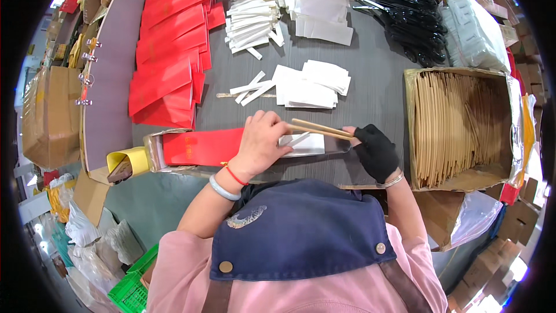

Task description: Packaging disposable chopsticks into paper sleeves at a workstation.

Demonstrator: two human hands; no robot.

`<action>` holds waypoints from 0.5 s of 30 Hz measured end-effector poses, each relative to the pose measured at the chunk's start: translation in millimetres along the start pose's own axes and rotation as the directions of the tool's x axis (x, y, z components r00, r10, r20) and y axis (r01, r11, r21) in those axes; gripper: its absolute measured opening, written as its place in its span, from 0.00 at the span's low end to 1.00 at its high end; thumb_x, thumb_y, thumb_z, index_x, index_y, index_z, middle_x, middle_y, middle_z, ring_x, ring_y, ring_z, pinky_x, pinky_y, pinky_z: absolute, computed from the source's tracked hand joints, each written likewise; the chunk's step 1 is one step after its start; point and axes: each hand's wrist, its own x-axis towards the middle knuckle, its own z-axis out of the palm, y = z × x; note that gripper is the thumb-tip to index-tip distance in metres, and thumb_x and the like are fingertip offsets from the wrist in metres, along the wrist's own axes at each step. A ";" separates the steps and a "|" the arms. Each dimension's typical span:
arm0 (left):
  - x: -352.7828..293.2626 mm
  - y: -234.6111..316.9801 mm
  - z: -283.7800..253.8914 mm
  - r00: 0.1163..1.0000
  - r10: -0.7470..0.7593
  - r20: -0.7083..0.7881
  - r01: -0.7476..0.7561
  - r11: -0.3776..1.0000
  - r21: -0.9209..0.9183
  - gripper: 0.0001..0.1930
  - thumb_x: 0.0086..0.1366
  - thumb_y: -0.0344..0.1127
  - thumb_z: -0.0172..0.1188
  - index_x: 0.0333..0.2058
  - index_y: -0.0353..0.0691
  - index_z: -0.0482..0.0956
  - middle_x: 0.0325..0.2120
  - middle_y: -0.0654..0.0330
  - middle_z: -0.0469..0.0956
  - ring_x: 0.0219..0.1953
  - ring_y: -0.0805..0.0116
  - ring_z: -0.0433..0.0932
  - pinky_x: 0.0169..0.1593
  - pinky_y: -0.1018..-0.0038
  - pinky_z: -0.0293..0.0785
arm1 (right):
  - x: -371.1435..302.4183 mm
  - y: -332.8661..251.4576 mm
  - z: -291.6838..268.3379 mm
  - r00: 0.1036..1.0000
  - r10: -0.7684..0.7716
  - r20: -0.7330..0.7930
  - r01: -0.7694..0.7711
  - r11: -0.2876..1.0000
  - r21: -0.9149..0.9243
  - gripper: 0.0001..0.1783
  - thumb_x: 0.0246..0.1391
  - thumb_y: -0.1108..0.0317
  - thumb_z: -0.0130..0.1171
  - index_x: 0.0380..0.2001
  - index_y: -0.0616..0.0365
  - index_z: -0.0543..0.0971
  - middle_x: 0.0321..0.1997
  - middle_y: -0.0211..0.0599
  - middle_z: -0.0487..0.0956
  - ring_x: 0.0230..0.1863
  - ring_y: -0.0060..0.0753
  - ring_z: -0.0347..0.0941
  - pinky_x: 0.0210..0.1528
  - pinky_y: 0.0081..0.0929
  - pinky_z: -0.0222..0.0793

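My left hand [262, 144] bends over the right end of a red paper sleeve [202, 146], its thumb and fingers closed on a flat white napkin packet [313, 144]. A slim white packet [298, 139] lies on that napkin, partly under my fingers. In a black fingerless glove, my right hand [376, 152] pinches the right ends of a pair of wooden chopsticks [323, 130]. Their left ends reach my left fingers, slanting above the napkin. Beside the napkin, a clear, shiny edge [339, 146] is too faint to name. My palm hides where sleeve and napkin meet.
Red sleeves [168, 75] fan out at the left. Slim white packets [252, 20] and napkin packets [324, 6] are heaped at the back, with a smaller napkin pile [313, 84] nearer. Black plastic cutlery [408, 17] lies back right. A carton [410, 133] of chopsticks stands right.
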 end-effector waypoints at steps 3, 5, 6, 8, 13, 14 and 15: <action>-15.9 -7.9 -8.6 0.992 -0.066 -0.109 0.056 0.994 -0.090 0.27 0.38 0.36 0.76 0.42 0.45 0.80 0.42 0.61 0.73 0.48 0.56 0.70 0.52 0.60 0.65 | 1.7 -4.9 3.2 0.995 -0.003 0.101 0.009 0.998 -0.058 0.13 0.58 0.64 0.59 0.46 0.43 0.83 0.27 0.37 0.74 0.29 0.40 0.74 0.32 0.36 0.70; -28.9 -9.9 -18.8 0.994 -0.055 -0.093 0.053 0.998 -0.027 0.31 0.38 0.36 0.77 0.45 0.43 0.79 0.43 0.60 0.73 0.49 0.54 0.69 0.54 0.59 0.64 | 1.0 -0.8 5.7 0.980 -0.079 0.185 0.129 0.952 -0.277 0.13 0.55 0.64 0.61 0.45 0.43 0.83 0.27 0.37 0.74 0.31 0.42 0.74 0.32 0.38 0.71; -36.7 -10.9 -22.6 0.996 -0.046 -0.077 0.049 0.998 0.041 0.34 0.37 0.36 0.77 0.48 0.42 0.78 0.44 0.59 0.73 0.50 0.53 0.68 0.55 0.59 0.64 | 1.4 -2.0 7.4 0.978 -0.083 0.190 0.134 0.952 -0.276 0.13 0.55 0.64 0.61 0.45 0.43 0.83 0.27 0.37 0.74 0.31 0.42 0.74 0.32 0.38 0.71; -43.7 -16.8 -13.3 0.998 -0.038 -0.057 0.042 0.997 0.068 0.36 0.36 0.37 0.77 0.49 0.40 0.77 0.47 0.59 0.73 0.53 0.52 0.67 0.56 0.58 0.64 | 2.7 -6.3 11.9 0.976 -0.136 0.172 0.191 0.911 -0.365 0.12 0.52 0.64 0.63 0.42 0.46 0.83 0.28 0.38 0.76 0.31 0.44 0.74 0.33 0.39 0.70; -23.7 4.7 5.6 0.996 0.034 -0.084 -0.031 0.999 0.033 0.39 0.36 0.37 0.77 0.52 0.40 0.75 0.50 0.58 0.71 0.55 0.53 0.66 0.58 0.58 0.63 | 20.5 -6.7 46.9 0.935 -0.349 0.063 0.354 0.926 -0.133 0.11 0.51 0.68 0.64 0.40 0.49 0.83 0.30 0.39 0.78 0.33 0.43 0.74 0.35 0.37 0.71; -21.2 7.0 3.7 0.996 0.032 -0.081 -0.027 0.998 0.061 0.39 0.36 0.36 0.77 0.52 0.40 0.74 0.51 0.58 0.70 0.54 0.53 0.66 0.57 0.59 0.63 | 20.3 -1.7 46.3 0.940 -0.341 -0.009 0.339 0.937 -0.088 0.12 0.50 0.69 0.65 0.40 0.49 0.84 0.30 0.37 0.78 0.34 0.41 0.75 0.37 0.34 0.72; -24.6 5.7 2.2 0.998 0.030 -0.058 -0.025 0.996 0.084 0.40 0.37 0.35 0.77 0.53 0.40 0.73 0.51 0.57 0.70 0.54 0.54 0.67 0.57 0.59 0.64 | 15.3 4.4 36.1 0.972 -0.235 0.002 0.230 0.950 -0.210 0.09 0.49 0.71 0.65 0.37 0.53 0.84 0.31 0.37 0.79 0.36 0.40 0.76 0.39 0.33 0.73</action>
